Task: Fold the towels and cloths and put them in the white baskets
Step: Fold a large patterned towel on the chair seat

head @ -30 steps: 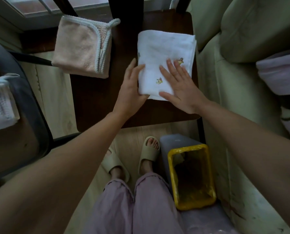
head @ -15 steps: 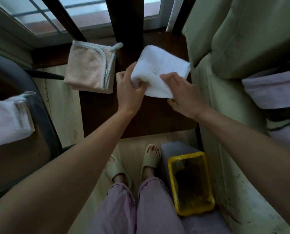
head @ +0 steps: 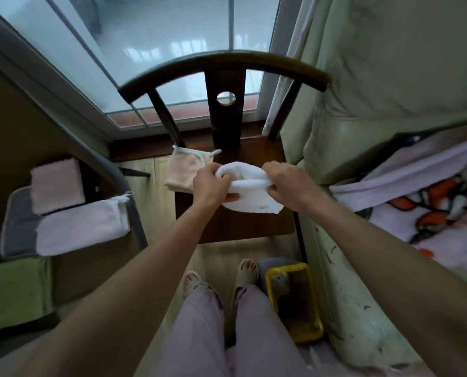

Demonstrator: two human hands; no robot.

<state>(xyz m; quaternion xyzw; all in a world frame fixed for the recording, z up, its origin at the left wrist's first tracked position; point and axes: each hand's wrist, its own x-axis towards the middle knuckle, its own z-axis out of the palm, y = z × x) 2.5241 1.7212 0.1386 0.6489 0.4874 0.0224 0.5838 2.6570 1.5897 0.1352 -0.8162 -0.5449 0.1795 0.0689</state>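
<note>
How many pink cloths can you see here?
3. A folded pink cloth with white trim on the dark wooden chair seat; a folded pink towel and a paler pink towel at left. Others may be hidden.

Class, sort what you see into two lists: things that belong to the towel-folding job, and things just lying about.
Part of the job:
white towel, gripped by left hand and right hand
pink cloth
folded towels on the left

Just lying about:
yellow bin
wooden chair
sofa
patterned blanket

Both arms outstretched; left grip (head: pixel 212 183) and right grip (head: pixel 286 183) curled, each clutching cloth end.
</note>
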